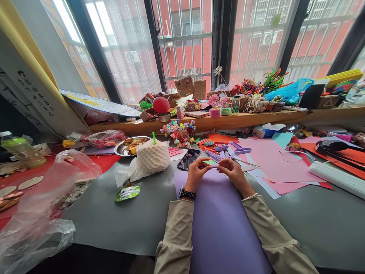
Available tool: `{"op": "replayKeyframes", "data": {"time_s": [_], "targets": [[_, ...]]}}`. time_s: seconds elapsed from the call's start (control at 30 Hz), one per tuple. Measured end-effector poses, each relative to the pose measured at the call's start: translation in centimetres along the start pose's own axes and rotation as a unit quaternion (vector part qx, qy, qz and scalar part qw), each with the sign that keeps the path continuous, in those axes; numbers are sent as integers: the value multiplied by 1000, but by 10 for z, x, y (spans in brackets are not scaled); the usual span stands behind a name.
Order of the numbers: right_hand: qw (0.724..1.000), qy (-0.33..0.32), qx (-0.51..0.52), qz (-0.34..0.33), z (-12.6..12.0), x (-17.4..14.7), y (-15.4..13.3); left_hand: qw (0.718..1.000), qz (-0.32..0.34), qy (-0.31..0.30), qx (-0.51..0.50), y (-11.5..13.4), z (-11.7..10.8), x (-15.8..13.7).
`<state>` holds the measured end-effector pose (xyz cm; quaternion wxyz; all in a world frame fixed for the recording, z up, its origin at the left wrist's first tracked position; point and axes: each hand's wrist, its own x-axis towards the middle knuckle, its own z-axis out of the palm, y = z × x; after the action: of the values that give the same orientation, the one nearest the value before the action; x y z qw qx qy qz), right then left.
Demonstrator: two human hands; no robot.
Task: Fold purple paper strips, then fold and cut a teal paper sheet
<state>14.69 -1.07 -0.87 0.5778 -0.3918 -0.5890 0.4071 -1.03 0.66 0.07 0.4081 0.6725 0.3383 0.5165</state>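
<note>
Hidden and cut-off parts

The small folded piece point(211, 163) between the hands is mostly covered by fingertips; the purple sheet point(219, 220) runs off the near edge; far sill clutter point(256, 95) is too small to identify.

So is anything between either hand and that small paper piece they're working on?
Nothing visible: the left hand and right hand both pinch the small paper piece directly, above the purple sheet.

A black phone point(188, 158) lies beside a foam-netted coconut point(152, 159), pink paper point(270, 161) to the right
</note>
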Motion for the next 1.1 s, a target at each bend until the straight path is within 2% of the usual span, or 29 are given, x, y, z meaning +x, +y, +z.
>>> {"op": "replayKeyframes", "data": {"time_s": [0.1,0.23,0.43,0.67,0.9,1.1], "targets": [[1000,-20,-10,-11,2,0,2,1000,6,-12,27,2,1,-1],[1000,-6,-14,-14,3,1,4,998,-2,-18,52,5,2,-1],[1000,-15,1,10,3,1,4,998,-11,-7,68,2,1,-1],[1000,-23,-12,15,3,0,2,999,-2,0,35,1,1,-1],[1000,3,-9,10,1,2,5,1000,-25,12,7,-2,0,1],[1000,-1,-25,2,2,2,5,999,-49,22,8,-2,-1,1]]}}
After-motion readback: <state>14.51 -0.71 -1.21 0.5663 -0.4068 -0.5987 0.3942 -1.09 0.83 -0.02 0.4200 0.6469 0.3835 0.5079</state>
